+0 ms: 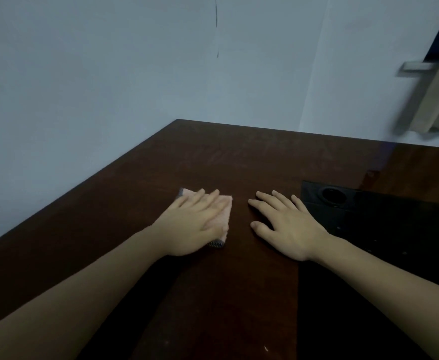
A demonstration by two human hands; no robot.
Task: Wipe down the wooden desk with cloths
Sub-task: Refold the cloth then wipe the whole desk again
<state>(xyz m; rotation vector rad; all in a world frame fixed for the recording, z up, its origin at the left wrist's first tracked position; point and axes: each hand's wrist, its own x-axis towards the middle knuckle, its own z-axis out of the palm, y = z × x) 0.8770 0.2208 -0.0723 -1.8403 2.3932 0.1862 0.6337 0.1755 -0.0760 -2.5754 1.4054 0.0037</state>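
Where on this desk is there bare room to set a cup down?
Bare wood lies on the desk between the pink cloth and the far edge. The right side is crowded by a black panel beside the right hand. The left hand presses the cloth.

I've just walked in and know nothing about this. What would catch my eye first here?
Two bare hands lie flat on a dark wooden desk set in a corner. The left hand presses a pink cloth near the middle; the right hand rests open beside it, next to a black panel on the right.
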